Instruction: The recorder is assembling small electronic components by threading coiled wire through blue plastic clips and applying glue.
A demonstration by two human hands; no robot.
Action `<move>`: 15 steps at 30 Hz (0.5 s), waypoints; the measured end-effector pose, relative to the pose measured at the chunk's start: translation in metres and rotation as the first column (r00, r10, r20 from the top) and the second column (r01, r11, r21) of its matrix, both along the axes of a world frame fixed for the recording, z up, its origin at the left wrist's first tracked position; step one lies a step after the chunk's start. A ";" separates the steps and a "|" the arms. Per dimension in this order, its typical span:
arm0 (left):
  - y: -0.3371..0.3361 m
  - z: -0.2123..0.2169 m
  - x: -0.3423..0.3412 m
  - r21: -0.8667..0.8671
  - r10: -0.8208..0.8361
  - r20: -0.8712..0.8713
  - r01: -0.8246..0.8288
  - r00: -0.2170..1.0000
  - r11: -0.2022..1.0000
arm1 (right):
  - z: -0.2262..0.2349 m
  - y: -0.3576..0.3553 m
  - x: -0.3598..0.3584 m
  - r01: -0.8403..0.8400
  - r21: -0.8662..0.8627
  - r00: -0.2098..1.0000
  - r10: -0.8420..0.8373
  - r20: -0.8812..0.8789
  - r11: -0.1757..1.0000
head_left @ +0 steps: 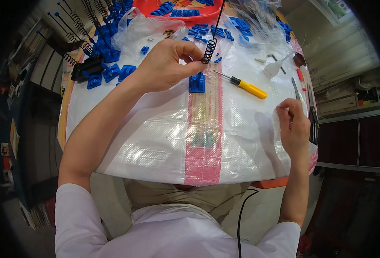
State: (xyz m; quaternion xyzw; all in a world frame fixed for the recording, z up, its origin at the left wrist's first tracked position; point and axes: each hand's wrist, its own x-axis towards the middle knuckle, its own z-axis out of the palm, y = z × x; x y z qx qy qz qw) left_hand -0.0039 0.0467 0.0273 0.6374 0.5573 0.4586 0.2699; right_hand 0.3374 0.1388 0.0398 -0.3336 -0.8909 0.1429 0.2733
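Note:
My left hand (pixel 168 64) is closed on a black coil spring (pixel 209 51), pinching its lower end between thumb and fingers. A thin black rod (pixel 218 19) rises from the spring toward the far edge. Just below the fingertips, a blue plastic base (pixel 197 83) stands on the striped part of the sheet; whether it joins the spring is hidden. Over the right side of the table my right hand (pixel 294 122) has its fingers curled in, thumb near the fingertips. What they hold, if anything, cannot be made out. Between the hands lies a screwdriver (pixel 248 87) with a yellow and black handle.
A white woven sheet (pixel 147 142) covers the table. At the far left stand several blue bases with springs and rods (pixel 106 43). A red basin (pixel 142 10) holds blue parts. Scissors (pixel 313 122), a hex key (pixel 278 64) and a white funnel-shaped piece (pixel 273 69) lie at right.

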 end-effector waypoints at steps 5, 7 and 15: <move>0.000 -0.001 0.000 -0.013 0.015 -0.003 -0.015 1.000 1.000 | -0.010 -0.018 -0.021 -0.173 0.015 0.982 0.171 0.074 0.985; -0.001 0.000 0.000 -0.034 0.027 -0.006 -0.027 1.000 0.999 | -0.013 -0.028 -0.034 -0.187 0.067 0.981 0.183 0.067 0.980; 0.001 0.000 0.000 -0.016 0.008 0.014 -0.008 1.000 1.000 | -0.025 -0.023 -0.051 -0.182 -0.124 0.982 0.186 0.025 0.975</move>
